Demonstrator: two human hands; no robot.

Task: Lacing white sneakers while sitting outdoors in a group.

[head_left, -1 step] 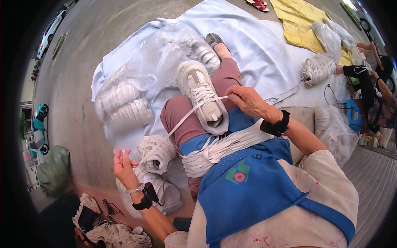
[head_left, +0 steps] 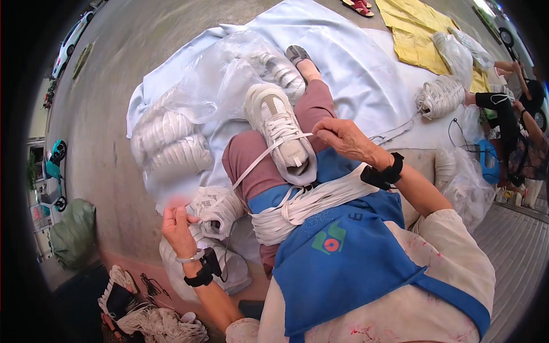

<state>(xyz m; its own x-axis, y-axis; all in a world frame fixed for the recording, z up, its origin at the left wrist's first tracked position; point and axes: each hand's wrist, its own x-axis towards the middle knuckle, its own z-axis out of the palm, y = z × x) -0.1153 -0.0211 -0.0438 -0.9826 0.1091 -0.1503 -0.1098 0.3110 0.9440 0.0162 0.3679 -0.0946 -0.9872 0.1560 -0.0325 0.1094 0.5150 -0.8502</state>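
Note:
A white and beige sneaker [head_left: 280, 134] lies on my lap, its toe pointing away from me and its laces threaded through the upper eyelets. My right hand [head_left: 346, 140] pinches a short stretch of flat white shoelace [head_left: 261, 160] just right of the shoe's tongue. The lace's longer run slants down left across my thigh toward my left hand [head_left: 180, 231], whose fingers are closed in a pinch; its tips are partly blurred. Beside that hand sits another pale sneaker [head_left: 217, 211]. A thick bundle of white laces [head_left: 303, 208] lies across my blue apron [head_left: 343, 257].
Plastic-wrapped white shoes [head_left: 171, 140] lie on the pale blue cloth [head_left: 349, 74]. Below left is a heap of loose laces [head_left: 163, 323]. A green sack [head_left: 74, 234] stands at far left. At right, another person [head_left: 529, 126] sits near a yellow sheet [head_left: 409, 34] and a blue stool [head_left: 489, 160].
My left hand has shifted slightly right, closer to the pale sneaker beside it. My right hand and the sneaker on my lap are almost unmoved.

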